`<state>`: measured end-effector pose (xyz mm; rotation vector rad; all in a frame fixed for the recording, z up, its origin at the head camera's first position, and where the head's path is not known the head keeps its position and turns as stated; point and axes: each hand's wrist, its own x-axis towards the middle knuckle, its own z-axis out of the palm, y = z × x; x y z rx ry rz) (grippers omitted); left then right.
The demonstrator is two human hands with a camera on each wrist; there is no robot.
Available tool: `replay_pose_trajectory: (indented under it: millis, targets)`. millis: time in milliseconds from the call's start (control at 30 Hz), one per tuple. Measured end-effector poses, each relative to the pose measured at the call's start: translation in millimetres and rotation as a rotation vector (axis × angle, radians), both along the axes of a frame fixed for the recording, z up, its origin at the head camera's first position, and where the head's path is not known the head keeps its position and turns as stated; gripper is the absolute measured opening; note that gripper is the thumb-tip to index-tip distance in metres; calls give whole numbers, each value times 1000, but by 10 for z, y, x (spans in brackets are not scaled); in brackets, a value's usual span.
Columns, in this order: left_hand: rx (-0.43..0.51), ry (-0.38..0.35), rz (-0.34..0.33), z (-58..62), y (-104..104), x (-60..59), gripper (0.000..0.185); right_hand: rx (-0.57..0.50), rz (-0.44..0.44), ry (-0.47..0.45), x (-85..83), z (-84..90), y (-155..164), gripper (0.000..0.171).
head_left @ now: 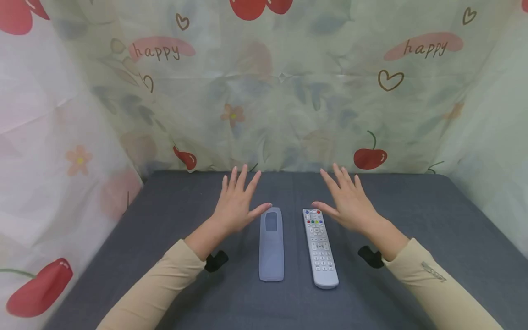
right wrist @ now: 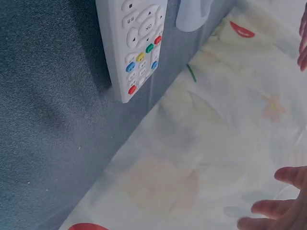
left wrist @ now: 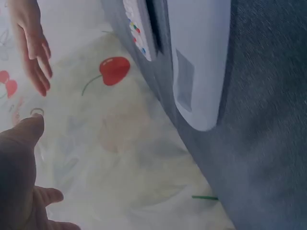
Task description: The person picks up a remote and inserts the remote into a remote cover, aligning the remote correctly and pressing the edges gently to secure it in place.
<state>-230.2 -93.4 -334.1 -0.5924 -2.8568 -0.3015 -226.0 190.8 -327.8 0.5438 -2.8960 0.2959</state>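
Note:
A pale translucent remote cover (head_left: 271,256) with a window near its far end lies lengthwise on the dark grey table. Just right of it is a white remote control (head_left: 321,243), buttons up, with a few coloured keys at the far end. My left hand (head_left: 235,206) is held with fingers spread, its thumb overlapping the cover's far end in the head view. Fingers likewise spread, my right hand (head_left: 350,206) has its thumb near the remote's far end. Both hands hold nothing. The left wrist view shows the cover (left wrist: 201,62) close up; the right wrist view shows the remote (right wrist: 136,43).
The table (head_left: 293,311) is covered in dark grey cloth. A patterned curtain (head_left: 284,101) with cherries, hearts and lettering hangs behind it and along both sides. Dark wrist-camera mounts (head_left: 216,261) stick out beneath the cuffs.

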Motion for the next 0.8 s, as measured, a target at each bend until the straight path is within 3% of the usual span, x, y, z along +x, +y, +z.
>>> replay_pose_trajectory:
  millis: [233,367,600,800]
  targets:
    - [216,-191,-86,19,123,80,75,-38,0,-95,44,-27,90,72]
    - [284,-309,-145,-6,245,151,71,-66,19,-158,61,-62,115,65]
    - [382,-522,-305,-144,454,251,62,-159,114,-238,46,-191,182,57]
    - [533,-696,-332,-300,592,283,54,-179,158,-383,30,-297,222,55]
